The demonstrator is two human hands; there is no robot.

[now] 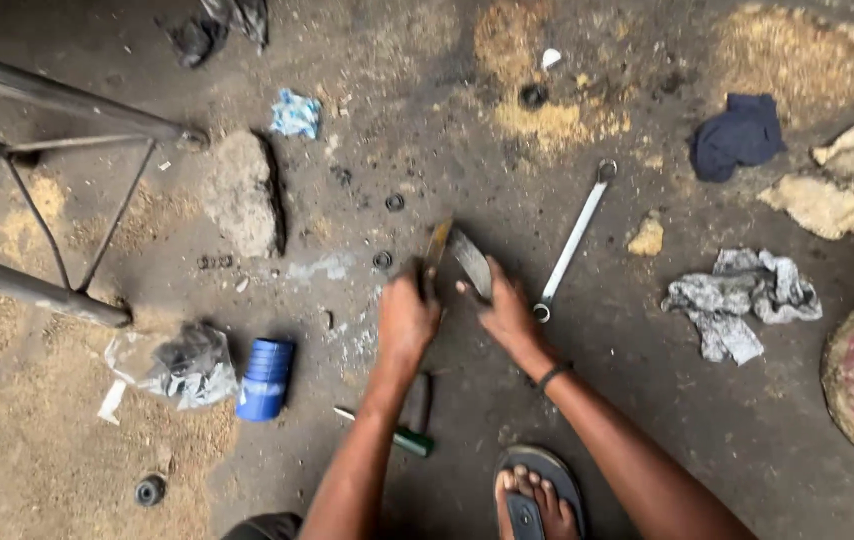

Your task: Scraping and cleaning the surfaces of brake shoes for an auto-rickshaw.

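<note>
Between my two hands, just above the oily floor (647, 420), sits the piece I am working: a flat, grey, wedge-shaped metal blade (471, 262). My right hand (509, 316) is closed on its lower edge and holds it tilted. My left hand (406, 318) is wrapped shut around a thin, brownish tool (436, 248) whose tip leans up against the blade's left side, so the two touch or nearly touch; I cannot tell which.

As for progress, I judge the work to be in mid-course: both pieces are in hand and held against each other, and I see nothing that marks it finished. What the tool has done to the blade I cannot make out.

Just right of the blade lies a long ring spanner (573, 240), slanted, its lower end near my right wrist. Below the blade, under my left forearm, lies a green-handled screwdriver (409, 437). Well left of the blade a blue ribbed cap (266, 378) lies beside a crumpled plastic bag (182, 366), and further left stands a metal frame (47, 190). Up-left of the blade are a flat stone (240, 192) and a few small dark rings (394, 202). Well right of it lie a grey rag (742, 300) and a dark blue cloth (737, 136). My sandalled foot (537, 495) rests below the blade.
</note>
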